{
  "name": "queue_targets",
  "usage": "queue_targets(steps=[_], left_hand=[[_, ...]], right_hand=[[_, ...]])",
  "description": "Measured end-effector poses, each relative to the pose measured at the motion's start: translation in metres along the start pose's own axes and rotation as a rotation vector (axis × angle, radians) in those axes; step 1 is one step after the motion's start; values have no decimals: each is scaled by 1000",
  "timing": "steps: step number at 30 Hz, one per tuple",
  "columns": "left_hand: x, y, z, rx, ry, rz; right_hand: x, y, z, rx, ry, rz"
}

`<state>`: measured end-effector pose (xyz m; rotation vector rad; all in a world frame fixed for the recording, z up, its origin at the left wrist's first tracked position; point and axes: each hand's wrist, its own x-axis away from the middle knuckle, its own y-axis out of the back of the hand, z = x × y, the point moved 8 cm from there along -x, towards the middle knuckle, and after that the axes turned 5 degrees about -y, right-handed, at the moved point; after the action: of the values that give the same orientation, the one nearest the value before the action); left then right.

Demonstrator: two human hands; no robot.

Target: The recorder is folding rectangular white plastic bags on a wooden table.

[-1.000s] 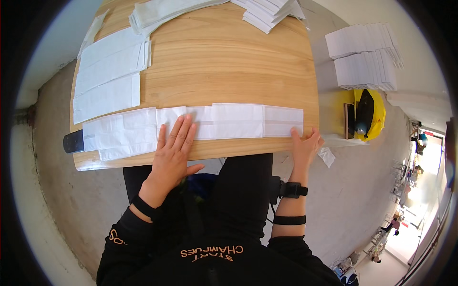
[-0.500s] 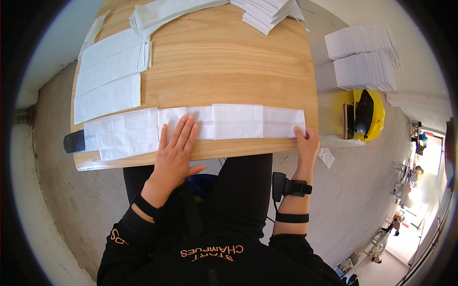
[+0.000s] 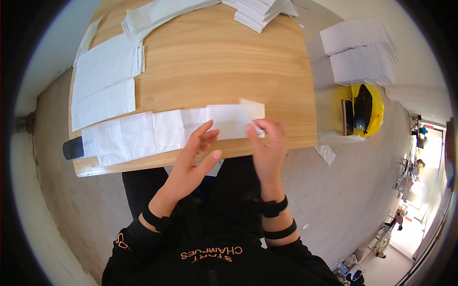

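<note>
Pinching paper (image 3: 230,120) in right hand (image 3: 268,145), apparently folding; holding left hand (image 3: 188,167) loosely spread just left; likely calling for flat pressing.

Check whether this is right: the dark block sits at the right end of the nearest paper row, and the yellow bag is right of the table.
Wrong end: in the head view the dark block sits at the left end of the nearest paper row. The yellow bag is right of the table.
</note>
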<state>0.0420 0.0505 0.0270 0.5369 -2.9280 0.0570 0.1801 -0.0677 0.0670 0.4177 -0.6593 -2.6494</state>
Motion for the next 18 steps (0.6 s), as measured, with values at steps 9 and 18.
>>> queue_targets(steps=[9,18], left_hand=[[-24,-10,18,265,44,-49],[-24,1,25,178,136,-143]], right_hand=[[15,-48,-5,179,163,131],[-7,-5,-45,27,-16,35]])
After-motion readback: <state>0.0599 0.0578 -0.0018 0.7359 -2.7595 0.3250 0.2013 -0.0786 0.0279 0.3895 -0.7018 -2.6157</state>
